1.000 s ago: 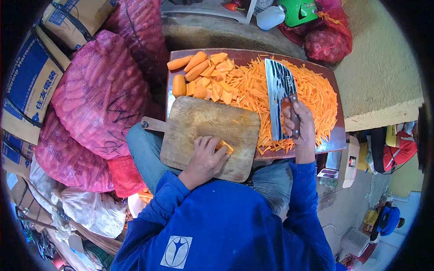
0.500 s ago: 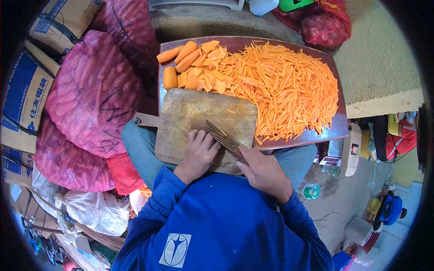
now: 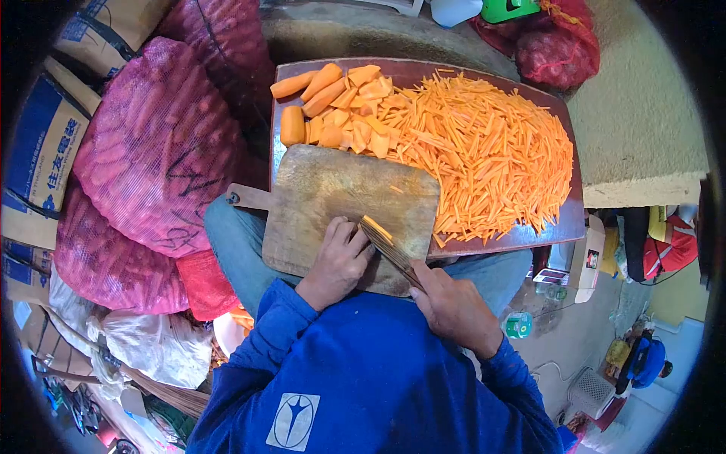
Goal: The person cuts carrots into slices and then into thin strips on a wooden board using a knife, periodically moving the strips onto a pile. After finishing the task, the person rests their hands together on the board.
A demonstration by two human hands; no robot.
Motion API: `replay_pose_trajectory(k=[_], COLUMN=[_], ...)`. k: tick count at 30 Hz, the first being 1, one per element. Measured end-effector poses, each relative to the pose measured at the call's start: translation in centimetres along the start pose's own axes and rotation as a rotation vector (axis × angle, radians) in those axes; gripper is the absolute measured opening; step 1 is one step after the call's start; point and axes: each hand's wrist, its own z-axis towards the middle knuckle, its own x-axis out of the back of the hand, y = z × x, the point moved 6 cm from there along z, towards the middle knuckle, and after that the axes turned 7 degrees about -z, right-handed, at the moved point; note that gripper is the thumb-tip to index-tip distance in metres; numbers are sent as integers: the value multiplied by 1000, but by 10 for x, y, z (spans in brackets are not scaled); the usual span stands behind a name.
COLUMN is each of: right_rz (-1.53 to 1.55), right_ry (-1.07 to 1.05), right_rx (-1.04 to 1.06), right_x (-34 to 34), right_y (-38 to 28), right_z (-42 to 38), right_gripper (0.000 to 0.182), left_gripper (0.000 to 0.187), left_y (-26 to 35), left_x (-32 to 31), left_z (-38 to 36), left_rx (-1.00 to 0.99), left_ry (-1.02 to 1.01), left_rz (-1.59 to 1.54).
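Observation:
My right hand (image 3: 456, 309) is closed around the handle of a knife (image 3: 393, 253), whose blade points up and left over the cutting board (image 3: 318, 178). Orange carrot strips (image 3: 375, 228) lie along the blade's upper end. My left hand (image 3: 344, 259) rests on the board beside the blade with its fingers curled together; whatever is under them is hidden. Beyond the board, a large heap of carrot sticks (image 3: 491, 155) covers much of a dark red tabletop (image 3: 567, 216). Whole peeled carrots (image 3: 324, 98) and flat carrot slices (image 3: 370, 132) sit at its left.
Pink mesh sacks (image 3: 159, 151) and cardboard boxes (image 3: 38, 144) stand at the left. A red mesh sack (image 3: 556, 53) is at the top right beside a concrete ledge (image 3: 643, 136). Lower right, a green-labelled container (image 3: 518, 325) stands on the floor, with a person (image 3: 649, 362) farther off.
Carrot strips now show along the blade, which has shifted slightly right. My right hand has moved right and down. The view has shifted a little.

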Motion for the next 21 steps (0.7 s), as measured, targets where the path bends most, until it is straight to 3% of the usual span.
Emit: replay_pose_trajectory(k=[6,21], right_rz=[80,45], right_ry=[18,13], right_rx=[-10,-10], right_x=[-12,-9], right_y=[6,-4], right_z=[17,22], right_gripper=[42,43], left_gripper=[30,33], left_y=[-4,1], left_x=[-1,1], left_z=[-1,-2], left_rx=[87,90], left_ry=[4,-8], left_rz=[-10,67])
